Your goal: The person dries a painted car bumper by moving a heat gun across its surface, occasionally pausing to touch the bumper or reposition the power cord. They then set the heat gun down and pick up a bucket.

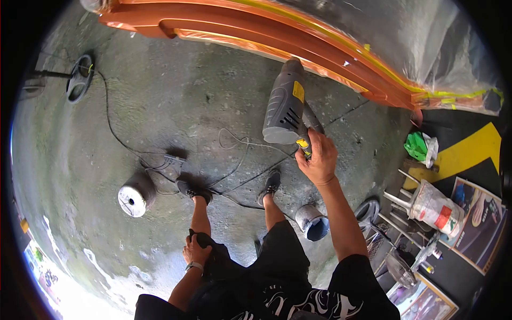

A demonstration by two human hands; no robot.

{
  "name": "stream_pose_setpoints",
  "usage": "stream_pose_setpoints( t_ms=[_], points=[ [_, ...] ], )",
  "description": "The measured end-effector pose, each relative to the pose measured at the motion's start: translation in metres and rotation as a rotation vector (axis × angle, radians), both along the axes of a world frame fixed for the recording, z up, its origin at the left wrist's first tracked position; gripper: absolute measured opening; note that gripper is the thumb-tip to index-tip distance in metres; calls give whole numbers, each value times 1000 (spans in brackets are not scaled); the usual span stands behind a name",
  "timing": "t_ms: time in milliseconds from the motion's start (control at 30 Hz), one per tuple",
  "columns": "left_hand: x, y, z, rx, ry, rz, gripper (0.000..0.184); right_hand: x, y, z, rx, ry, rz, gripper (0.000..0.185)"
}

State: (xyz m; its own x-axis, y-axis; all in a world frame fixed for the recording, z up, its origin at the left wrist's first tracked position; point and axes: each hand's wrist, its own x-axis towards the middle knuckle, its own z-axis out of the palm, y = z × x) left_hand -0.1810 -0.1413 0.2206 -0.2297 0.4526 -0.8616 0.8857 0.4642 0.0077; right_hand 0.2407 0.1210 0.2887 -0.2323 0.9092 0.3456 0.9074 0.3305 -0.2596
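My right hand (320,158) is closed round the handle of a grey heat gun (284,104) with yellow labels. The gun's nozzle points up at the lower edge of an orange panel (213,25), close to the masking along it; whether they touch I cannot tell. Yellow tape and clear plastic sheeting (394,32) cover the part above the panel. My left hand (196,250) rests on my knee, its fingers curved over the dark shorts, with a watch on the wrist.
Cables (250,181) cross the floor around my feet. A white-topped drum (132,201) stands left, a bucket (312,223) right of my feet. At far right are a green bag (416,145), a white container (434,208), a fan (400,268) and posters (480,224). A wheel-shaped stand (80,79) is upper left.
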Motion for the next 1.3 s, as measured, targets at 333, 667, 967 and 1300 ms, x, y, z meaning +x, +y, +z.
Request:
stream_pose_setpoints(
  t_ms=[333,667,967,1300],
  points=[
    [39,7,2,-26,110,-58,80,136,-75,24,-10,-124,-211,68],
    [54,-2,-6,33,195,-127,82,234,-121,24,5,-230,-412,65],
    [56,-10,2,14,174,0,80,206,-146,-20,-169,-107,-382,62],
    [-25,-85,13,369,-146,439,74,-13,-131,-19,-385,250,-101,69]
  ],
)
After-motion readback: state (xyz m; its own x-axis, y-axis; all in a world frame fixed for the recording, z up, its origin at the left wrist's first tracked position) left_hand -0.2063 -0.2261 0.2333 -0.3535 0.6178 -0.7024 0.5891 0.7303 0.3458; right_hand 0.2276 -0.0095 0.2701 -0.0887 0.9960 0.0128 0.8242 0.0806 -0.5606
